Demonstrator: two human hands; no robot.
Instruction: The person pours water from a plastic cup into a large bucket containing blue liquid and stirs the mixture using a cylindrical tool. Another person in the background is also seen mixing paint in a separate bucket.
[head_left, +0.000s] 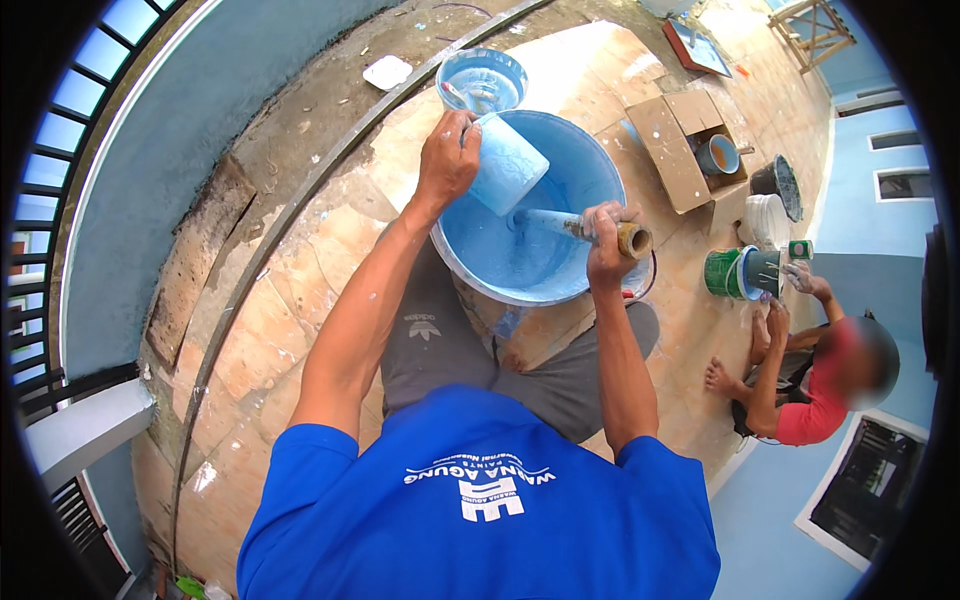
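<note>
A large round tub [465,240] coated in light blue paint stands on the tiles in front of my knees. My left hand [449,160] is closed on the rim of a light blue bucket [508,168], which is tilted over the tub's left side. In my right hand [608,245] is a thick, paint-coated stick [548,222] with a round tan end. My fingers wrap around it near that end, above the tub's right edge. The stick's other end reaches down into the tub, beside the bucket. Blue paint lies inside the tub.
Beyond the tub stands a smaller paint bucket [483,75]. An open cardboard box [662,150] with a paint pot [717,155] sits at right. Farther right, a crouching person [815,375] holds a container by a green bucket [722,273]. A curb [300,200] runs along the left.
</note>
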